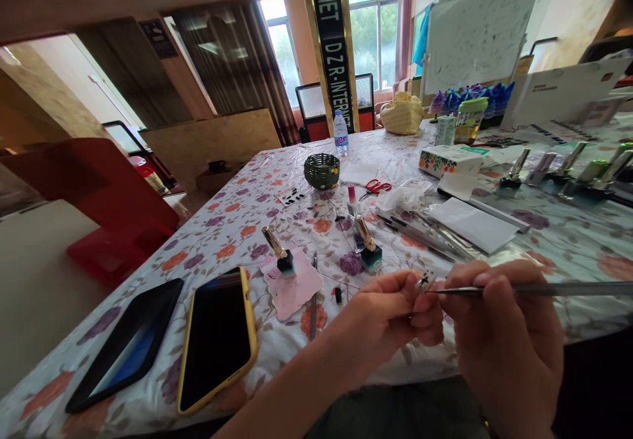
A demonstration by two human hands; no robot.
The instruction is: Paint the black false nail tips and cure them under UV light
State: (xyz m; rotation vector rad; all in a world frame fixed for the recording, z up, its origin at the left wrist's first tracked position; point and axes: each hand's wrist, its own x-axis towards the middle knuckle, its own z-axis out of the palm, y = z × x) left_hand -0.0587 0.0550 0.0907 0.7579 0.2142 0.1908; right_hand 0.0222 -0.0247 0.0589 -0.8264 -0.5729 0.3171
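Observation:
Between the thumb and fingers of my left hand (395,304) is a small clear false nail (425,281) with a dark mark on it. My right hand (504,333) grips a thin nail brush (568,289) like a pen, its fine tip at the nail's edge. I cannot tell whether the tip touches it. Beyond my left hand stands a dark green nail polish bottle (370,256) with a gold cap. A similar polish bottle (285,262) stands on a scalloped pink card (291,297). Beside the card lies another slim brush (313,297).
A yellow-cased phone (217,340) and a black tablet-like device (126,347) lie at left on the flowered tablecloth (198,248). Farther back are a woven basket (321,172), red scissors (378,186) and a water bottle (341,134). Packets, a white box (450,161) and several polish bottles crowd the right.

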